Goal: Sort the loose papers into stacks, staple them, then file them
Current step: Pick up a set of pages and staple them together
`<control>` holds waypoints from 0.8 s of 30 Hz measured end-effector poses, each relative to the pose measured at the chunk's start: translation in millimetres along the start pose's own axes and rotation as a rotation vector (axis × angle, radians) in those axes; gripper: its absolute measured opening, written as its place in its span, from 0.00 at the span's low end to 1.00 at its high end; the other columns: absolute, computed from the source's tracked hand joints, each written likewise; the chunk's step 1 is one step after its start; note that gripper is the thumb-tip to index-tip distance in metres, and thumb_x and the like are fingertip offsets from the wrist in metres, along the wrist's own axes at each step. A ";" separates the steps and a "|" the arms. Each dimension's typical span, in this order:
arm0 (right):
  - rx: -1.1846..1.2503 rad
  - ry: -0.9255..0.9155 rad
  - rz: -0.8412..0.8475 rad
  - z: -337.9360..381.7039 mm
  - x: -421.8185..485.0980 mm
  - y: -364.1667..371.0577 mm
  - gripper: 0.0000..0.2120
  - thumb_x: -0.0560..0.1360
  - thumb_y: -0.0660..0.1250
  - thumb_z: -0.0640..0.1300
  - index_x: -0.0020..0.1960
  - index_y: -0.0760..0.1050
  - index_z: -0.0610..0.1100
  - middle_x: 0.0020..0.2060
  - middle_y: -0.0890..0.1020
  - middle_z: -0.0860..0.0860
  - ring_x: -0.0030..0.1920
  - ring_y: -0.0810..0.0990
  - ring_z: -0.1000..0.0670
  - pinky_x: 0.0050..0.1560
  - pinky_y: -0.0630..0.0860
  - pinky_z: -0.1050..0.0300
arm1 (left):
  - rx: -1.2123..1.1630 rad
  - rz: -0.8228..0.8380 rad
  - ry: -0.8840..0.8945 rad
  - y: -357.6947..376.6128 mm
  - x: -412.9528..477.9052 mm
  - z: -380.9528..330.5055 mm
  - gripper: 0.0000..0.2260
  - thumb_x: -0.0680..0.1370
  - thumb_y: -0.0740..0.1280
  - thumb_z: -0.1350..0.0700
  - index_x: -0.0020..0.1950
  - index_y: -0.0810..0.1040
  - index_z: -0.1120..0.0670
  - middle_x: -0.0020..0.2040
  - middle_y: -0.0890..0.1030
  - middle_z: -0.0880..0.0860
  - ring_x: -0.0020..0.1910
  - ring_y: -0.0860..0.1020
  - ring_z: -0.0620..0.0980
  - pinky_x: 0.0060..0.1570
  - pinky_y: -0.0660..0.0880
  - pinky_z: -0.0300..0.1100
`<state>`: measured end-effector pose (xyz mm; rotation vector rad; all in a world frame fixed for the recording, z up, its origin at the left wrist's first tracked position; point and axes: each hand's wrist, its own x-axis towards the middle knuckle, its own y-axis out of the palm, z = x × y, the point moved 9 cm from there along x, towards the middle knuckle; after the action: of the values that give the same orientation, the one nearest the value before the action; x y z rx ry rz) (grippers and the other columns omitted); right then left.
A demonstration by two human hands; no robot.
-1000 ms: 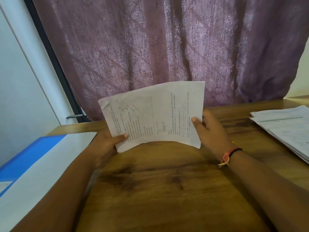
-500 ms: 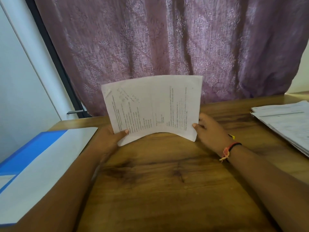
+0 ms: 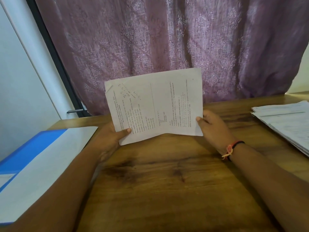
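I hold a set of printed white papers point(image 3: 155, 106) upright on its long edge above the wooden table point(image 3: 167, 181), text running sideways. My left hand point(image 3: 110, 138) grips the lower left corner, thumb on the front. My right hand point(image 3: 212, 128) grips the lower right edge, thumb on the front, a red and black band at the wrist. The top left corner of the papers is dog-eared. A blue and white file folder point(image 3: 33, 164) lies shut at the left. A loose stack of papers point(image 3: 284, 121) lies at the right edge.
A purple patterned curtain point(image 3: 167, 47) hangs behind the table's far edge. A white wall and a dark frame stand at the left. Bare wood lies between my forearms.
The papers have tilted a little more upright and their bottom edge now sits closer to the table; both hands keep the same grip.
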<state>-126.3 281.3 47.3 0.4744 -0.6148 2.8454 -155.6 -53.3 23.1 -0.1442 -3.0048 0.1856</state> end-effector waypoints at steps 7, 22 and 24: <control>-0.111 0.007 0.090 -4.3 -0.9 7.7 0.13 0.83 0.61 0.42 0.65 0.78 0.43 0.63 0.81 0.50 0.62 0.79 0.48 0.53 0.77 0.61 | 0.152 -0.060 -0.004 -7.8 1.5 11.4 0.42 0.58 0.79 0.30 0.69 0.73 0.40 0.67 0.79 0.46 0.65 0.78 0.53 0.63 0.77 0.62; 0.263 0.155 0.109 -8.8 -6.1 7.3 0.13 0.84 0.58 0.40 0.67 0.75 0.42 0.61 0.81 0.49 0.55 0.82 0.50 0.48 0.84 0.49 | -0.154 0.049 -0.077 2.3 -9.9 -6.5 0.24 0.78 0.70 0.61 0.72 0.71 0.46 0.62 0.83 0.51 0.62 0.82 0.53 0.60 0.79 0.59; 0.292 0.180 0.148 -9.0 -8.1 12.1 0.14 0.85 0.57 0.40 0.68 0.73 0.43 0.62 0.81 0.49 0.57 0.81 0.49 0.47 0.84 0.49 | -0.160 0.050 -0.105 0.1 -10.9 -4.3 0.24 0.77 0.70 0.60 0.72 0.71 0.45 0.62 0.84 0.51 0.62 0.82 0.54 0.61 0.78 0.60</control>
<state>-124.2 273.3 32.2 0.2182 -0.2096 3.0890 -144.2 -53.8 26.1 -0.2326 -3.1209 -0.0439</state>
